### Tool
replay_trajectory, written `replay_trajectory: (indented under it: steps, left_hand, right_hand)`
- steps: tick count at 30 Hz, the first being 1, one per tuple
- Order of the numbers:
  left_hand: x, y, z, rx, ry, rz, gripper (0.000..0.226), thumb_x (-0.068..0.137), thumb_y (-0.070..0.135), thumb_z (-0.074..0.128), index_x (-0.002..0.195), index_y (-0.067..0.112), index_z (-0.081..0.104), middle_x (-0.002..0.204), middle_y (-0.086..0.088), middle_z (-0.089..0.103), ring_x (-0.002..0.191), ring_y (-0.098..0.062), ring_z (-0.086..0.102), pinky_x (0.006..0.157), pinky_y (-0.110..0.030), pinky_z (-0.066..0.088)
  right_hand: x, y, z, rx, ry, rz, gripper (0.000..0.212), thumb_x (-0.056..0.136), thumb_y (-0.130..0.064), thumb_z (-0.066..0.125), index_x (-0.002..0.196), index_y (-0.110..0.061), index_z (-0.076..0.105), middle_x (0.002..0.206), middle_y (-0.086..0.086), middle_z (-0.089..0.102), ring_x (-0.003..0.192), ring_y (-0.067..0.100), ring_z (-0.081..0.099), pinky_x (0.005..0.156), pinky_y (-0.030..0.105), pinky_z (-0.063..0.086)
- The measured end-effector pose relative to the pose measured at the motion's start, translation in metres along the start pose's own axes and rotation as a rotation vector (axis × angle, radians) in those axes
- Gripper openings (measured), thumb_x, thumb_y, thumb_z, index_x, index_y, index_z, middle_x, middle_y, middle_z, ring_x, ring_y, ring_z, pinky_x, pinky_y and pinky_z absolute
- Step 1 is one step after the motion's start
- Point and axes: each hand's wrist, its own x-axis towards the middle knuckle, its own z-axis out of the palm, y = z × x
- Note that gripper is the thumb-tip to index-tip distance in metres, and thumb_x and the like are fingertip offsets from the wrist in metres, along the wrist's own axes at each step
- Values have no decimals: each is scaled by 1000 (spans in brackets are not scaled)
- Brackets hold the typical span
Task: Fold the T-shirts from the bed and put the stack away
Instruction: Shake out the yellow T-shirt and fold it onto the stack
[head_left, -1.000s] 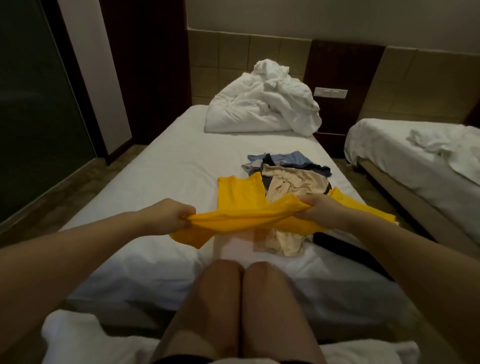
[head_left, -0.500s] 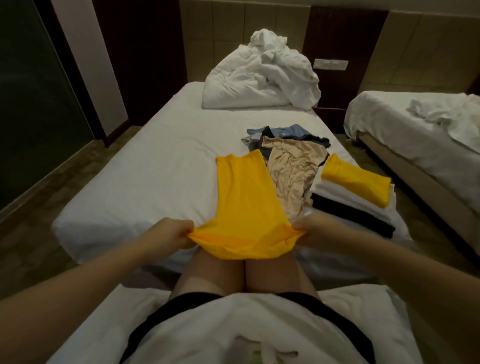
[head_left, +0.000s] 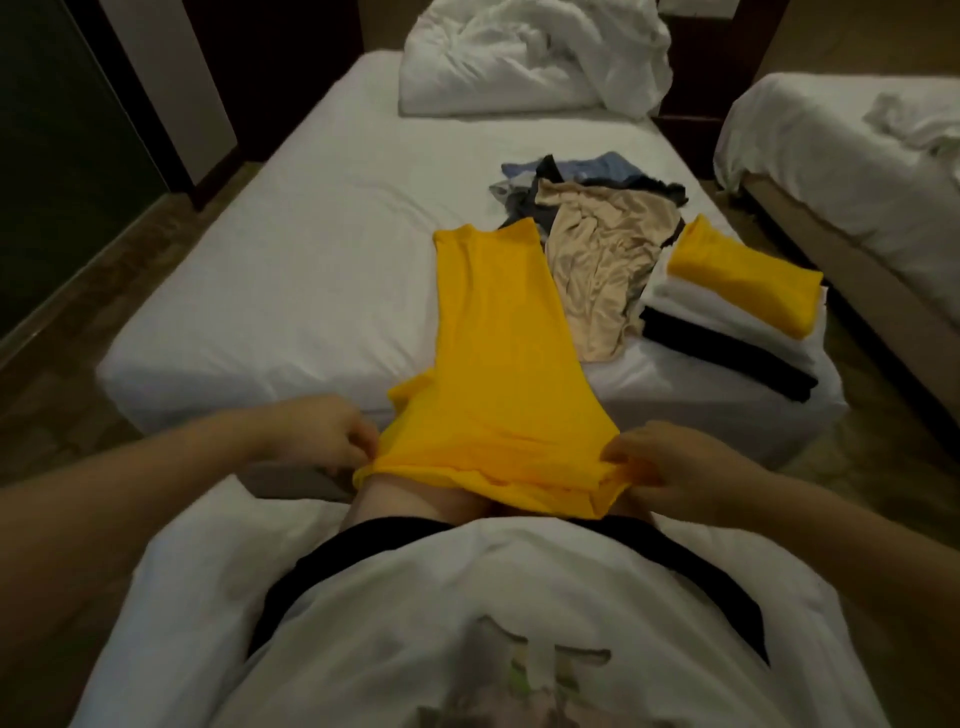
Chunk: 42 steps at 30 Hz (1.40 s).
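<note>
A yellow T-shirt (head_left: 498, 358), folded into a long strip, lies from the white bed (head_left: 311, 249) down over my knees. My left hand (head_left: 322, 434) pinches its near left corner and my right hand (head_left: 670, 467) grips its near right corner. On the bed's right corner stands a stack of folded T-shirts (head_left: 727, 322), with a yellow one on top, white ones under it and a black one at the bottom. A crumpled beige T-shirt (head_left: 597, 270) lies between strip and stack. Behind it is a heap of blue and dark T-shirts (head_left: 582, 174).
A bundled white duvet (head_left: 530, 57) sits at the head of the bed. A second bed (head_left: 841, 171) with white linen stands to the right across a narrow floor gap. A dark glass wall (head_left: 57, 171) runs along the left.
Both hands have drawn the yellow T-shirt's near end back toward my lap, laying it out as a long strip. The view has tilted further down.
</note>
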Motion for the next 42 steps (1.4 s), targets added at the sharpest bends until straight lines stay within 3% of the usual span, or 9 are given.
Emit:
replay_trajectory:
  steps: [5, 9, 12, 18, 24, 30, 34, 37, 42]
  left_hand:
    - [31, 13, -45, -51, -21, -5, 15, 74, 38, 59, 76, 29, 71, 75, 11, 70, 69, -1, 61, 66, -20, 45]
    - [74, 18, -77, -38, 153, 29, 17, 92, 25, 54, 93, 21, 70, 84, 1, 68, 65, -6, 57, 69, -25, 47]
    - [111, 9, -92, -167, 285, -5, 18, 94, 22, 51, 97, 19, 68, 78, 5, 64, 64, -4, 57, 62, -17, 44]
    - [195, -40, -113, -325, 419, -229, 25, 96, 22, 45, 105, 11, 66, 74, 3, 61, 67, -14, 61, 64, -26, 48]
    - [297, -90, -149, -516, 589, -395, 31, 98, 28, 41, 125, 15, 52, 112, -7, 64, 88, -19, 62, 73, -28, 50]
    - [388, -117, -159, -602, 623, -470, 49, 95, 36, 49, 138, 16, 35, 127, -13, 54, 109, -29, 55, 87, -38, 46]
    - [421, -133, -159, -525, 685, -449, 56, 91, 39, 53, 140, 22, 33, 125, -14, 53, 111, -31, 53, 82, -34, 41]
    - [432, -139, -167, -490, 658, -437, 50, 90, 42, 54, 135, 25, 40, 122, -11, 55, 107, -29, 54, 80, -34, 42]
    - [436, -150, -176, -704, 718, -414, 13, 91, 29, 57, 96, 17, 57, 99, -9, 62, 82, -24, 55, 68, -36, 50]
  right_hand:
    - [25, -8, -29, 323, -472, 46, 19, 85, -43, 64, 96, -29, 67, 100, -13, 60, 95, 8, 56, 86, 28, 47]
    - [76, -9, -68, 452, -587, 72, 21, 89, -41, 58, 77, -31, 71, 81, -19, 66, 82, -1, 59, 76, 19, 46]
    - [136, 5, -86, 544, -446, 52, 23, 94, -37, 52, 83, -29, 70, 89, -12, 68, 85, 6, 61, 84, 29, 47]
    - [270, 49, -100, 658, -216, 131, 20, 97, -27, 50, 91, -20, 67, 83, -9, 64, 78, 7, 59, 69, 20, 46]
    - [391, 114, -110, 652, 1, 175, 22, 96, -23, 51, 107, -12, 67, 90, 0, 66, 79, 12, 58, 63, 19, 44]
    - [475, 171, -90, 380, 196, 223, 30, 96, -20, 46, 124, -16, 58, 124, 6, 59, 99, 23, 58, 79, 31, 46]
    - [507, 195, -74, 135, 266, 185, 45, 95, -29, 49, 138, -25, 41, 143, 2, 42, 130, 24, 35, 100, 41, 35]
    - [520, 206, -70, -4, 222, 197, 47, 95, -35, 46, 140, -29, 37, 145, 0, 39, 134, 25, 28, 102, 42, 29]
    - [526, 216, -75, 133, 311, 151, 21, 93, -27, 53, 112, -23, 61, 114, 2, 59, 112, 23, 43, 90, 38, 32]
